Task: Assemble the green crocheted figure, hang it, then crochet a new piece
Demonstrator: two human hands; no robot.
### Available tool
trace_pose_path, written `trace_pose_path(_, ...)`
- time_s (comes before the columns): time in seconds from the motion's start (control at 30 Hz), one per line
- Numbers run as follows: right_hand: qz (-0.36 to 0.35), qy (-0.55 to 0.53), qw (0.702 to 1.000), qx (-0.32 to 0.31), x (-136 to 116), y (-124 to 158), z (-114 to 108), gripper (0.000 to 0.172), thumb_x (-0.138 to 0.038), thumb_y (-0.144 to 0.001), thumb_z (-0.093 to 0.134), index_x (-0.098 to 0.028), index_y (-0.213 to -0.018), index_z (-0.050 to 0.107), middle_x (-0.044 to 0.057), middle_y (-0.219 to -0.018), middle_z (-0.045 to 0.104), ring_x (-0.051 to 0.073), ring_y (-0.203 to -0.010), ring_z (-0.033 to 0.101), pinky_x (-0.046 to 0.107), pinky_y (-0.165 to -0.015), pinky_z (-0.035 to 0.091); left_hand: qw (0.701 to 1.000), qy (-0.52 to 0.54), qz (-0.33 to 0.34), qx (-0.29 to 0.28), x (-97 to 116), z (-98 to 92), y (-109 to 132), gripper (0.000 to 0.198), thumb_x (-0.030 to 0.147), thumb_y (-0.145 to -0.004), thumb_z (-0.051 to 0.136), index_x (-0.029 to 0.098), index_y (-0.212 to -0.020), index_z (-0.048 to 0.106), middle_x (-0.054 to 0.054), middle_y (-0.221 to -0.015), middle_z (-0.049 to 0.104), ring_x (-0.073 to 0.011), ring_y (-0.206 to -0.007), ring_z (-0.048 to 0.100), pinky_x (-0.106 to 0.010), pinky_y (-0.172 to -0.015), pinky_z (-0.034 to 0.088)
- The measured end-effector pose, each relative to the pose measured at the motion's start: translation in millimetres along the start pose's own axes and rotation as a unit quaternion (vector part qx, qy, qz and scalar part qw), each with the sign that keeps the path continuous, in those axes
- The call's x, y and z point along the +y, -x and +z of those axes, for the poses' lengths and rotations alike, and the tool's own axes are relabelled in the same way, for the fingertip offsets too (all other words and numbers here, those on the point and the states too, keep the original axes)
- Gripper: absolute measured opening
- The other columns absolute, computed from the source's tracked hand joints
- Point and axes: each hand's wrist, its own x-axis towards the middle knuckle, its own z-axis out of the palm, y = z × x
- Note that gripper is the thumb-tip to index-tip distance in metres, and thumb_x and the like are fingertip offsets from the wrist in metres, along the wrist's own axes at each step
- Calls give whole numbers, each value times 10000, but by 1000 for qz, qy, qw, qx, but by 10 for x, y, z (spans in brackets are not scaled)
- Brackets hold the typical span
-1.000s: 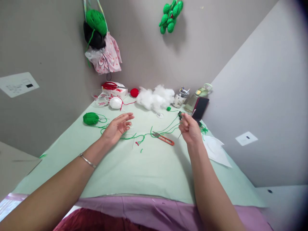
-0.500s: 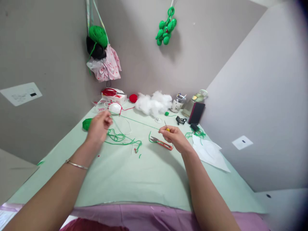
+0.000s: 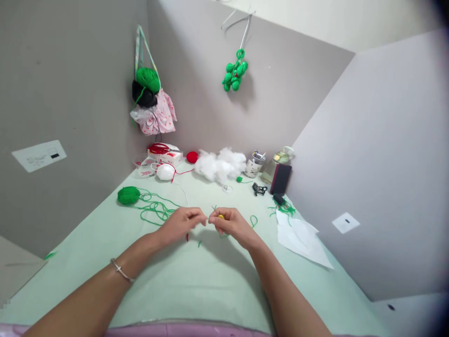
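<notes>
Both of my hands meet over the middle of the table, fingertips almost touching. My right hand (image 3: 229, 222) is closed around a crochet hook (image 3: 221, 216) with a yellow grip. A bit of green yarn shows around those fingers. My left hand (image 3: 184, 221) is closed in a pinch, slightly blurred. Loose green yarn (image 3: 154, 208) runs up to it from a green yarn ball (image 3: 128, 195); the strand at the fingertips is too fine to follow. The orange-handled scissors are hidden behind my right hand. A short red piece (image 3: 187, 237) and a green scrap (image 3: 199, 244) lie below.
White stuffing (image 3: 220, 164), a red ball (image 3: 192, 157), a white yarn ball (image 3: 165, 172) and a pen cup (image 3: 255, 164) line the back. At right are a phone (image 3: 281, 179), a black hair clip (image 3: 259, 189) and white sheets (image 3: 301, 236). A green crocheted piece (image 3: 235, 75) hangs above.
My left hand has come from the green ball, right and down, to beside my right hand. My right hand has shifted left with the hook. The taut strand between them is gone; the view tilted up.
</notes>
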Motion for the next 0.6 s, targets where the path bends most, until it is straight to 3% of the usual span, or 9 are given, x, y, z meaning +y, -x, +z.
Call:
trace_pose_path(0.07, -2, -8, 1000, 19, -14, 3, -73, 283, -435, -809, 745, -159, -786, 688, -61, -507, 505, 63, -474, 307, 244, -483, 183, 993, 1, 10, 114, -37, -224, -52, 278, 445, -817, 690, 199, -686, 692, 30, -578, 519, -142, -566, 469, -251, -542, 365)
trace_pose_path(0.17, -7, -32, 998, 54, -18, -8, -183, 306, -476, -830, 704, -175, -814, 651, -78, -495, 467, 63, -449, 255, 246, -464, 156, 961, 15, 28, 276, -102, -573, -133, 306, 500, -846, 642, 212, -744, 665, 35, -582, 459, -150, -562, 424, -260, -522, 316)
trace_pose_path(0.3, -5, -47, 996, 72, -11, -28, -218, 327, -495, -807, 708, -177, -800, 634, -84, -466, 449, 59, -431, 224, 245, -448, 133, 923, 36, 50, 380, -144, -780, -172, 290, 495, -853, 630, 219, -764, 635, 57, -569, 366, -137, -529, 340, -255, -501, 269)
trace_pose_path(0.4, -6, -39, 996, 81, -1, -38, -180, 318, -483, -810, 712, -174, -786, 640, -83, -460, 447, 60, -443, 243, 241, -459, 142, 911, 33, 60, 407, -116, -741, -147, 209, 440, -843, 645, 233, -865, 643, 48, -652, 446, -130, -554, 353, -238, -510, 292)
trace_pose_path(0.5, -8, -17, 997, 76, 10, -40, -88, 306, -464, -830, 705, -164, -783, 670, -76, -458, 455, 66, -464, 275, 245, -479, 162, 920, 6, 65, 386, -47, -520, -78, 259, 345, -796, 710, 258, -1036, 669, 52, -683, 482, -134, -576, 385, -231, -544, 346)
trace_pose_path(0.57, -8, 0, 998, 55, 10, -30, -1, 307, -461, -836, 705, -156, -796, 702, -67, -466, 472, 71, -474, 297, 250, -491, 179, 949, -5, 64, 310, 1, -293, -16, 319, 360, -793, 733, 257, -1093, 695, 47, -679, 534, -132, -559, 421, -239, -547, 380)
trace_pose_path(0.6, -9, 7, 999, 41, 7, -23, 41, 311, -464, -836, 706, -155, -796, 713, -60, -478, 488, 73, -479, 311, 251, -496, 189, 970, -5, 63, 237, 21, -179, 14, 337, 389, -804, 732, 254, -1111, 705, 22, -751, 622, -136, -575, 475, -247, -553, 409)
